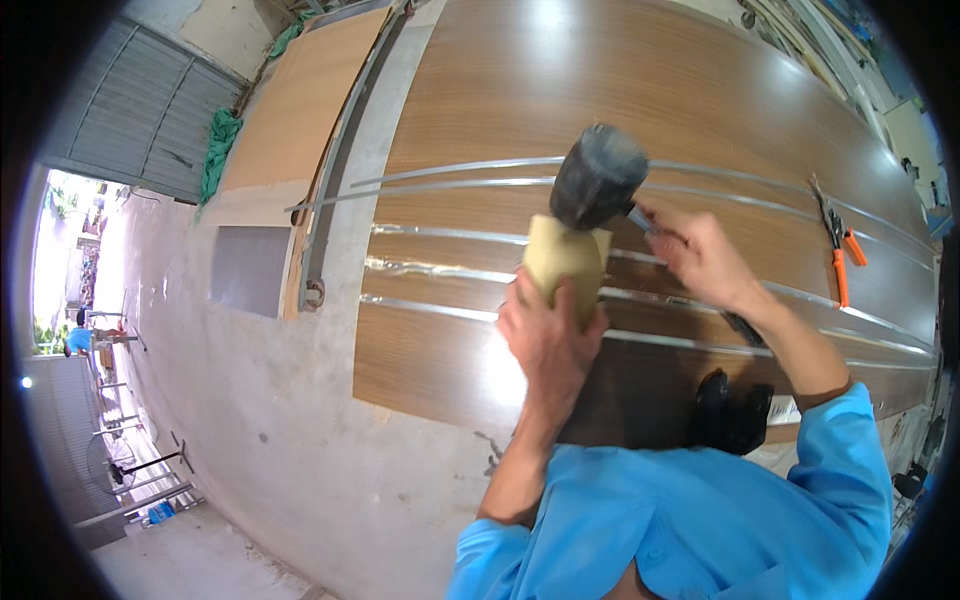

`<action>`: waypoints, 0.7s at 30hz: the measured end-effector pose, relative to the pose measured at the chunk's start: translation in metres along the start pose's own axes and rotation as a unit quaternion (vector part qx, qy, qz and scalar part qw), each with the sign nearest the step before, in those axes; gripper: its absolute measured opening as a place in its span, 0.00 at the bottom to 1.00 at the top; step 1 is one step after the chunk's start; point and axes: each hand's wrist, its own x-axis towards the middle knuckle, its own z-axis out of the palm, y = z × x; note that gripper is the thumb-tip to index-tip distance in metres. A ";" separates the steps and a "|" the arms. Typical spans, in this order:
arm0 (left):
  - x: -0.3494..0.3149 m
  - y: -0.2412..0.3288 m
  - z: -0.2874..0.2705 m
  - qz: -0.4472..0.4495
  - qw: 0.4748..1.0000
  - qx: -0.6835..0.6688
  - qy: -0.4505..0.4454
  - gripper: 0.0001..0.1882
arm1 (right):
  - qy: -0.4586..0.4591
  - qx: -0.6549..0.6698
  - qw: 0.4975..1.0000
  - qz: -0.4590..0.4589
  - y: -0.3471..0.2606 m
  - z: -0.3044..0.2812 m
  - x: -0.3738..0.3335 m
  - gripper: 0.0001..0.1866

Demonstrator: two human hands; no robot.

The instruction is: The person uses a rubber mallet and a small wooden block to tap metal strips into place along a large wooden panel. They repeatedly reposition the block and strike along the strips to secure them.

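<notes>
My right hand (695, 255) grips the handle of a mallet with a thick black head (600, 175). The head is slightly blurred and hangs over the far end of a pale yellow block (565, 258); whether the two touch I cannot tell. My left hand (553, 325) holds that block from the near side, fingers spread along it. Beneath the block, several thin shiny metal strips (440, 270) run left to right across a brown wood-grain sheet (480, 120). Some strip ends stick out past the sheet's left edge.
Orange-handled snips (838, 245) lie on the sheet at the right. A black plastic bag (730, 415) rests at its near edge, close to my right arm. On the left stands a tan-topped board stack (300, 110) above the concrete floor (320, 430). Someone in blue (78, 338) is far off.
</notes>
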 end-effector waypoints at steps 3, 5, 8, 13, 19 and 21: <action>-0.013 0.025 0.014 0.036 0.999 -0.006 -0.010 0.33 | 0.051 0.159 0.983 -0.078 0.003 -0.015 -0.012 0.25; -0.025 0.037 0.021 0.064 0.997 -0.033 -0.035 0.34 | 0.101 0.185 0.976 -0.059 -0.003 -0.023 -0.021 0.25; -0.034 0.036 0.022 0.086 0.994 -0.060 -0.035 0.33 | 0.134 0.220 0.963 -0.073 -0.019 -0.024 -0.027 0.23; -0.032 -0.012 -0.017 0.001 1.000 0.006 0.002 0.33 | 0.137 0.218 0.964 -0.070 -0.044 -0.022 -0.042 0.27; -0.032 -0.045 -0.042 -0.045 0.999 0.021 -0.015 0.32 | 0.179 0.119 0.957 -0.194 -0.058 -0.019 -0.070 0.23; -0.031 -0.043 -0.041 -0.043 0.998 0.033 -0.012 0.32 | 0.120 -0.002 0.969 -0.216 -0.056 -0.003 -0.062 0.22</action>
